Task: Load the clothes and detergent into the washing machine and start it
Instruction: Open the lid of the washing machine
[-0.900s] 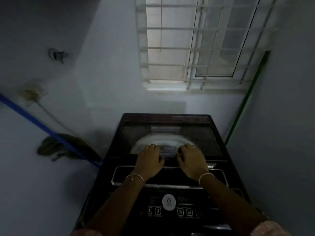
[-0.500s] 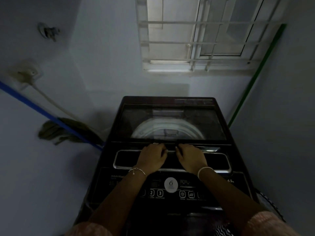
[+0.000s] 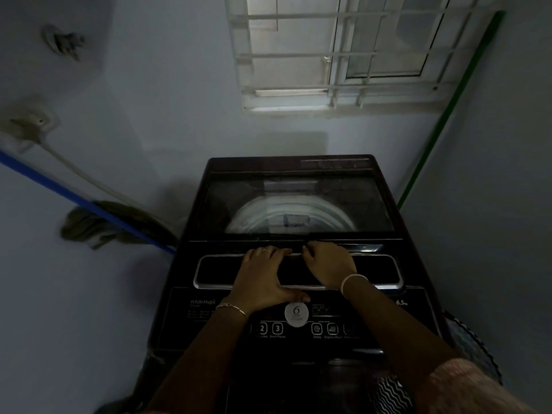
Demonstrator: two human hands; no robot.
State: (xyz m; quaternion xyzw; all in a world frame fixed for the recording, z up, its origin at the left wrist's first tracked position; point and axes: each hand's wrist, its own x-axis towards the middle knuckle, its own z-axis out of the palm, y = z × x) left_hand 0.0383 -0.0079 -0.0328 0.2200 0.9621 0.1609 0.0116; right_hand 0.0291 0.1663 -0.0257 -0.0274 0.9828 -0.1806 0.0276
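Observation:
A dark top-loading washing machine [image 3: 424,312] stands against the wall below me. Its glass lid [image 3: 352,192] lies flat and closed, and the pale drum rim [image 3: 254,216] shows through it. My left hand [image 3: 263,273] lies flat across the lid's framed front panel, fingers at the back edge and thumb at the front edge. Beside it, my right hand [image 3: 328,264] rests with its fingertips on the chrome strip at the panel's back edge. Neither hand holds anything. The control panel [image 3: 296,314] with its round dial and buttons sits just below my wrists. No clothes or detergent are visible.
A mop with a blue handle [image 3: 74,198] leans on the left wall, its head [image 3: 98,222] beside the machine. A green pole [image 3: 442,121] leans in the right corner. A barred window [image 3: 328,55] is above. A mesh basket [image 3: 472,348] stands at the right.
My hands slid from the glass toward me onto the lid's front panel, and the lid came down flat and closed. My view tilted further down.

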